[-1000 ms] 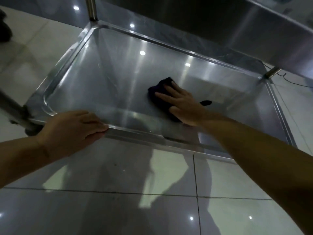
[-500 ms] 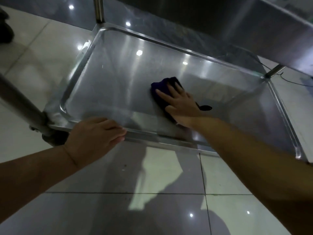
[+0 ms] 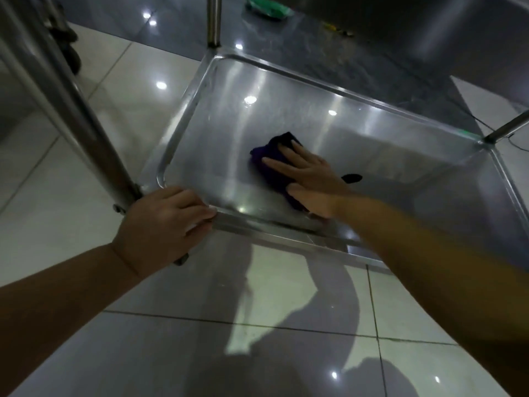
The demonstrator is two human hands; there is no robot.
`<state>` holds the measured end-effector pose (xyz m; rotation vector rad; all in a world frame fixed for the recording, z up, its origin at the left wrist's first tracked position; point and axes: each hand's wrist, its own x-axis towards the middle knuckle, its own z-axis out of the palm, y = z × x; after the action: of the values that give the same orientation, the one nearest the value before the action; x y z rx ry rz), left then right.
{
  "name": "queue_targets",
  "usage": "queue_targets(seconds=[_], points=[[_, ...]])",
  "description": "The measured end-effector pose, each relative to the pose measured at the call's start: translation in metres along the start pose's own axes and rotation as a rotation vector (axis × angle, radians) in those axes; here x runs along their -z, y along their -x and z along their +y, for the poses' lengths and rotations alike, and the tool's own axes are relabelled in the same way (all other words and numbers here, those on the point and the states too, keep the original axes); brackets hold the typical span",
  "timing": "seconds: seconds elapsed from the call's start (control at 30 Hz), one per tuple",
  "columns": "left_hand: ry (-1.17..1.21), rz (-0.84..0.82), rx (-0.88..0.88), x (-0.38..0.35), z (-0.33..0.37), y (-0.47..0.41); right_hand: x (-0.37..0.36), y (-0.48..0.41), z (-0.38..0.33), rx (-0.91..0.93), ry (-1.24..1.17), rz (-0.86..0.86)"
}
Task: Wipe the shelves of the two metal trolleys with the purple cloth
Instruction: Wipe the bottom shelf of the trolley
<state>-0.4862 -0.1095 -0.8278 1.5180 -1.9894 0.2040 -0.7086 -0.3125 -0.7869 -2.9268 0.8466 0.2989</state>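
- My left hand (image 3: 169, 222) curls over the near rim of the shelf (image 3: 229, 124), beside the corner post (image 3: 86, 133). I grip firmly to steady it.
- My right hand (image 3: 309, 176) lies flat, fingers straight, pressing the cloth (image 3: 269, 164) mid-shelf. I'd press evenly and overlap strokes.
- The far corners likely need reaching next.

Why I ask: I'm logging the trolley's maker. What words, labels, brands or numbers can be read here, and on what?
None can be read.
The shelf, the post, the purple cloth and the floor tiles show no writing.
The green thing at the top edge is too blurred to tell whether it bears print.
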Motion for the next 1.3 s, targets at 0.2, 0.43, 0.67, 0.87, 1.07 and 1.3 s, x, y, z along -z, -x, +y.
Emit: queue_targets(seconds=[0.2,0.43,0.67,0.87,1.07,1.3], points=[[0.024,0.027,0.051,-0.004,-0.002,0.007,0.008,-0.039,0.039,-0.304,-0.088,0.042],[0.043,0.054,0.075,-0.004,0.002,0.005,0.008,-0.037,-0.001,-0.375,-0.070,0.013],[0.014,-0.002,0.203,0.004,0.003,0.008,-0.002,-0.006,-0.089,0.057,-0.050,-0.046],[-0.126,0.029,0.163,0.008,-0.001,0.027,0.000,-0.012,-0.074,0.220,-0.092,-0.025],[-0.161,0.020,0.152,0.008,-0.007,0.026,0.009,-0.070,-0.023,-0.031,0.008,-0.008],[-0.106,0.092,0.164,0.005,-0.008,0.025,0.026,-0.111,-0.007,-0.309,-0.113,0.005]])
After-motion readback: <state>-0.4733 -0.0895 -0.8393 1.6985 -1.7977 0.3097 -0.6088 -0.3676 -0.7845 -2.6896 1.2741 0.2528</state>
